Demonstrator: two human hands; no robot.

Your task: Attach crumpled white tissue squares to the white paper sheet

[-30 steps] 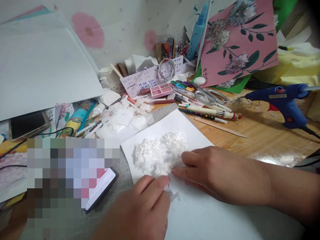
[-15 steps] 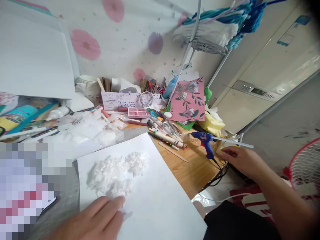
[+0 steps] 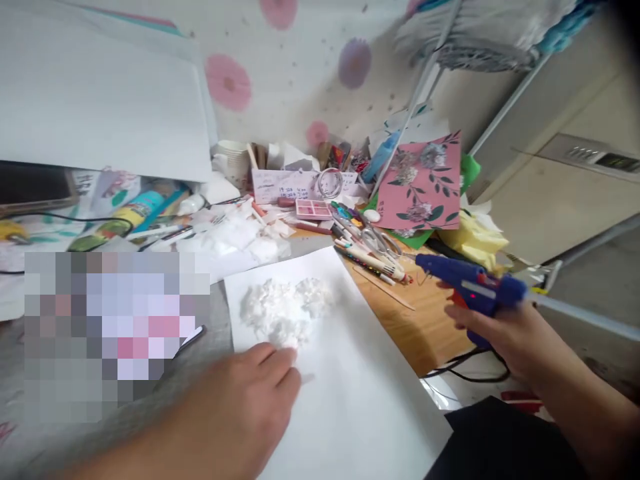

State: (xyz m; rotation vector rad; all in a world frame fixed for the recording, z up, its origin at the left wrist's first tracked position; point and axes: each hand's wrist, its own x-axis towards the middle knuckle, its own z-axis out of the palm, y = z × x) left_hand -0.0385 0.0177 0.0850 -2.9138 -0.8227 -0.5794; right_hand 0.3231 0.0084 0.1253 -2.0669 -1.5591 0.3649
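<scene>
White ruffled paper flowers [image 3: 280, 307] sit in a cluster on the upper part of a white sheet of paper [image 3: 345, 400]. My left hand [image 3: 255, 393] is at the lower edge of the cluster, its fingers pressed together. Whatever lies between those fingertips is hidden. Off the sheet to the right, my right hand [image 3: 510, 333] is wrapped round the handle of a blue hot glue gun [image 3: 470, 280]. Its nozzle points left, a small red light shows on its side, and a clear glue stick [image 3: 585, 317] extends from the back.
Pens and scissors [image 3: 373, 240] crowd the wooden table [image 3: 420, 340] beyond the sheet. A pink card [image 3: 420, 193] with flowers leans at the back. White scraps [image 3: 235, 237] lie behind the sheet. The gun's black cord [image 3: 465, 373] hangs at the table's right edge.
My right hand has taken hold of the glue gun and lifted it off the table. My left hand stays by the flowers. The whole view has shifted, with things appearing further right.
</scene>
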